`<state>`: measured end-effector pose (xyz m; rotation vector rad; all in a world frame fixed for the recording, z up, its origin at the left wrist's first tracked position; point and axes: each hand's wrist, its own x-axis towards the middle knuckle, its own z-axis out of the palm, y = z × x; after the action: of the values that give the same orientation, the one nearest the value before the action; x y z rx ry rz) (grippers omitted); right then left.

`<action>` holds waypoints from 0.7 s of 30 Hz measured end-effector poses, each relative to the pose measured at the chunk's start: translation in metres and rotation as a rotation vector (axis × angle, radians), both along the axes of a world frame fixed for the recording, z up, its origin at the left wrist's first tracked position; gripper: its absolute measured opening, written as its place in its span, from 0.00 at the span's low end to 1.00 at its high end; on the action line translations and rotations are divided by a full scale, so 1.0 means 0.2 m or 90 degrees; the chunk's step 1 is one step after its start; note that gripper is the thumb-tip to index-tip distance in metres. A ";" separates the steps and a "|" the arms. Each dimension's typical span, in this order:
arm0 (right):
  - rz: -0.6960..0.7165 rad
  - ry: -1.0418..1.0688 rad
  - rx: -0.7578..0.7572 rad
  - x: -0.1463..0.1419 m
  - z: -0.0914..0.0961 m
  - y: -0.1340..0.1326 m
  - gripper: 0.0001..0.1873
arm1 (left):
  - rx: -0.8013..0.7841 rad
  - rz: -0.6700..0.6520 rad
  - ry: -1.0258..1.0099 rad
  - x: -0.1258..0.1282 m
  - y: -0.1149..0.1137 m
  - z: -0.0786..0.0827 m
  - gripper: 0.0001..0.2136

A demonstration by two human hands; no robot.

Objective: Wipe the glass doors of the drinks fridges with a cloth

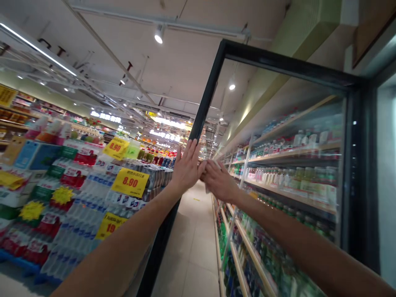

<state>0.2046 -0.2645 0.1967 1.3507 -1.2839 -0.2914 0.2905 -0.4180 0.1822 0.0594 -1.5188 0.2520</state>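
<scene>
A black-framed glass cooler door stands swung open in front of me. My left hand lies flat against the outer side of the door's free edge, fingers stretched upward. My right hand is on the inner side of the glass, fingers closed on a white cloth pressed against the pane. The two hands almost touch across the door's edge.
Through the glass, cooler shelves hold rows of bottled drinks. On the left stand stacked packs of bottled water with yellow price signs. A tiled aisle floor runs ahead between them. More shelving fills the far left.
</scene>
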 end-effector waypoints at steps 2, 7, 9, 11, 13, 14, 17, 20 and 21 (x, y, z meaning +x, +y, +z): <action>0.011 0.038 0.061 -0.01 0.01 0.02 0.23 | -0.010 0.006 -0.010 0.01 0.02 0.03 0.26; -0.034 -0.074 -0.246 -0.04 0.44 0.07 0.24 | -0.013 0.007 -0.014 0.00 0.09 0.14 0.25; -0.041 -0.112 -0.341 -0.05 0.57 0.09 0.25 | -0.005 0.013 -0.022 -0.01 0.12 0.16 0.25; -0.036 -0.110 -0.364 -0.05 0.56 0.11 0.24 | 0.004 0.027 -0.028 0.00 0.15 0.17 0.25; -0.029 -0.084 -0.347 -0.04 0.46 0.13 0.24 | 0.004 0.046 -0.032 0.01 0.17 0.17 0.25; -0.025 -0.069 -0.329 -0.04 0.40 0.14 0.24 | 0.000 0.054 -0.035 0.01 0.17 0.17 0.25; -0.024 -0.023 -0.247 -0.06 0.28 0.19 0.24 | -0.010 0.074 -0.045 0.03 0.17 0.17 0.25; -0.030 -0.031 -0.282 -0.09 0.37 0.23 0.24 | -0.020 0.080 -0.053 0.01 0.18 0.17 0.25; -0.030 -0.046 -0.324 -0.10 0.43 0.24 0.24 | -0.025 0.077 -0.056 -0.01 0.19 0.16 0.25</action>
<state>0.1848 -0.2164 0.2818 0.9031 -1.3378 0.0558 0.2893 -0.3807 0.2152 0.1094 -1.5999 0.3857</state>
